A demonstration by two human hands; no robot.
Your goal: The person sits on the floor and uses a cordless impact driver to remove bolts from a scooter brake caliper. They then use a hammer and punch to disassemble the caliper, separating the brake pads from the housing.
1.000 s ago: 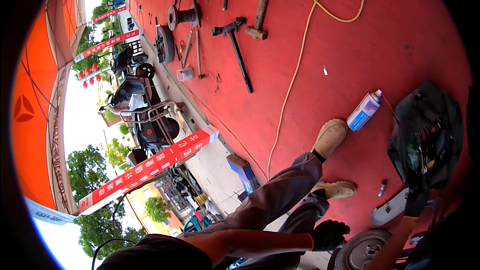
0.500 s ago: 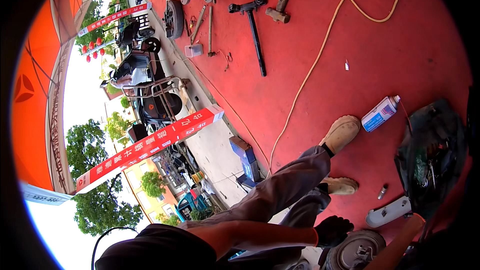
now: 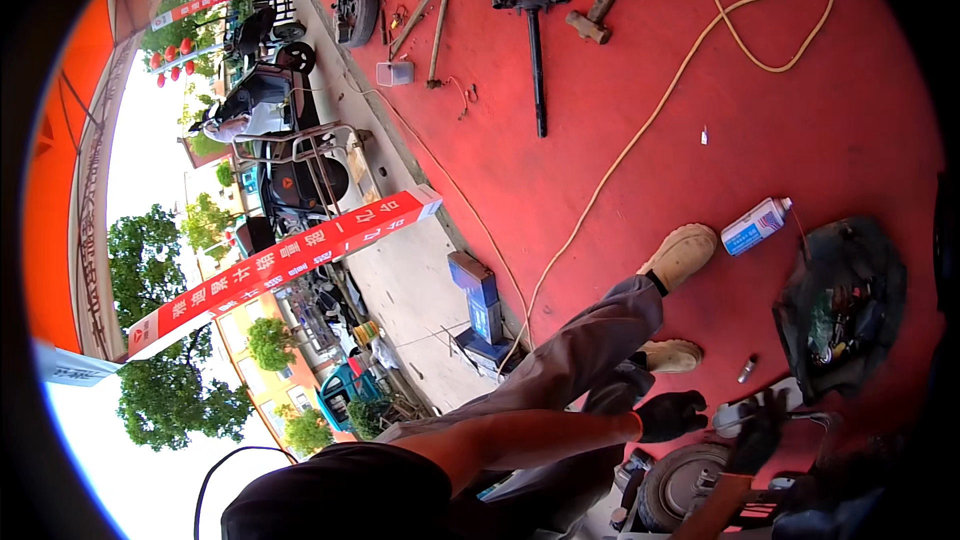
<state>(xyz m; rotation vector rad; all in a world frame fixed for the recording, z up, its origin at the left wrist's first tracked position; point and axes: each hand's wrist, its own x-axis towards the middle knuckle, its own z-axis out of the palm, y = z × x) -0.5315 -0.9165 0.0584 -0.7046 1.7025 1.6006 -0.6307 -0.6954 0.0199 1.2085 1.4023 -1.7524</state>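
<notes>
My left hand [image 3: 672, 417], in a black glove, reaches in from the left with its fingers apart and nothing seen in them. It is above a small tyred wheel [image 3: 665, 490] with a grey hub. My right hand [image 3: 755, 437], also black-gloved, comes up from the lower edge. Its fingers are spread over a pale curved metal cover [image 3: 728, 418] on the red floor; whether they touch it, I cannot tell. A short metal cylinder [image 3: 748, 368] lies just beyond the cover. To the right, a dark tool bag [image 3: 790, 325] gapes open, with tools inside.
A spray can [image 3: 757, 227] lies past my boots. Farther off are a hammer [image 3: 590, 28], a black T-shaped metal part [image 3: 537, 70], and a yellow cable [image 3: 640, 135]. Blue boxes [image 3: 485, 305] stand at the red floor's left edge, with parked scooters [image 3: 290, 180] beyond.
My right hand has moved left from beside the tool bag to the pale cover. My left hand has lifted away from the wheel, its fingers more spread. The view has shifted slightly.
</notes>
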